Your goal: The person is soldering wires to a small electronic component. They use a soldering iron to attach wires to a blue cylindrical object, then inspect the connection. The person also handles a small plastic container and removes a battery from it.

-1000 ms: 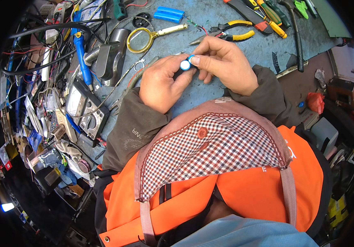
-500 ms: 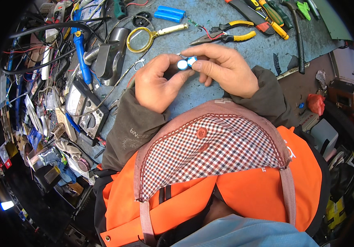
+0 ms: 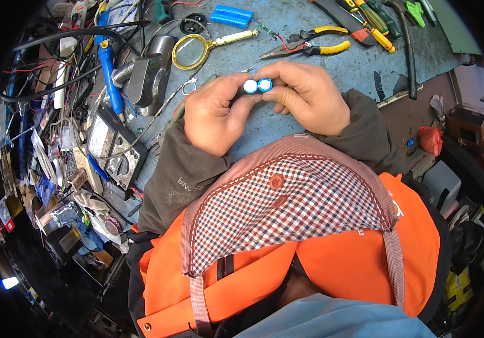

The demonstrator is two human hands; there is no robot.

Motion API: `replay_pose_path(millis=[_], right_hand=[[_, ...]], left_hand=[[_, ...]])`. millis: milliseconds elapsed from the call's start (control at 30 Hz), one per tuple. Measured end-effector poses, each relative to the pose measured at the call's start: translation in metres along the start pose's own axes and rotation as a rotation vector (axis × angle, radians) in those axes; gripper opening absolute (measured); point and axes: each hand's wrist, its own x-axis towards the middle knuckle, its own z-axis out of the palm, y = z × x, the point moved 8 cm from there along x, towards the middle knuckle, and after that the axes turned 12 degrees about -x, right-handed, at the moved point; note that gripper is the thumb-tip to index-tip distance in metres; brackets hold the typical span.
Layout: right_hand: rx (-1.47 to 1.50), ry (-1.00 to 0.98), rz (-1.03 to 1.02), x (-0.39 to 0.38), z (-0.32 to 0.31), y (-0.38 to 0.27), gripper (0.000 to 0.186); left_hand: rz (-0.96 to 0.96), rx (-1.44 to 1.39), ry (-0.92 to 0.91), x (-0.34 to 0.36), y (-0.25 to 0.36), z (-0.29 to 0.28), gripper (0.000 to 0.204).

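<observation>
Two blue cylindrical battery cells stand side by side between my hands, with their round ends turned up toward me. The left cell (image 3: 250, 86) has a plain whitish end and is pinched by my left hand (image 3: 212, 115), thumb against fingers. My right hand (image 3: 311, 100) grips the right cell (image 3: 265, 85), which shows a blue ring round a pale end. Both cells appear to touch; their lower parts are hidden by my fingers. Just beyond lie a magnifying glass (image 3: 236, 38), long-nose pliers (image 3: 330, 49) with yellow-black handles and a small green circuit board (image 3: 264, 29) with red wires.
More blue battery cells (image 3: 231, 17) lie at the back of the blue worktop (image 3: 360, 79). A hammer (image 3: 411, 56) and several screwdrivers (image 3: 382, 40) are at the right. On the left are a metal block (image 3: 153, 73), a blue soldering iron (image 3: 110, 76), an analogue multimeter (image 3: 117, 151) and tangled cables.
The right cell has turned and shifted slightly right, so its end now faces up level beside the left cell. My hands have otherwise barely moved.
</observation>
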Motion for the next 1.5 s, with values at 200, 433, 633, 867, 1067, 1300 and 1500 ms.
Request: replay_pose_path(millis=[200, 433, 633, 867, 1067, 1300, 1500], right_hand=[[-0.209, 0.114, -0.113, -0.003, 0.005, -0.007, 0.022], [-0.291, 0.150, -0.106, -0.006, 0.005, -0.010, 0.026], [-0.324, 0.151, -0.105, -0.008, 0.005, -0.013, 0.026], [-0.348, 0.184, -0.140, -0.005, 0.004, -0.015, 0.025], [-0.334, 0.149, -0.115, -0.007, 0.004, -0.013, 0.028], [-0.218, 0.170, -0.154, -0.009, -0.002, -0.013, 0.032], [-0.239, 0.127, -0.107, -0.008, 0.000, -0.007, 0.033]], left_hand=[[0.051, 0.061, -0.029, 0.004, 0.007, 0.000, 0.028], [0.055, 0.070, -0.047, 0.007, 0.010, 0.000, 0.029], [0.087, 0.133, -0.068, 0.006, 0.013, 0.001, 0.033], [0.068, 0.151, -0.101, 0.009, 0.010, 0.002, 0.029], [0.057, 0.078, -0.107, 0.008, 0.004, 0.001, 0.029], [0.012, 0.047, -0.118, 0.007, 0.002, 0.001, 0.032], [-0.129, -0.105, -0.078, 0.003, -0.009, -0.001, 0.030]])
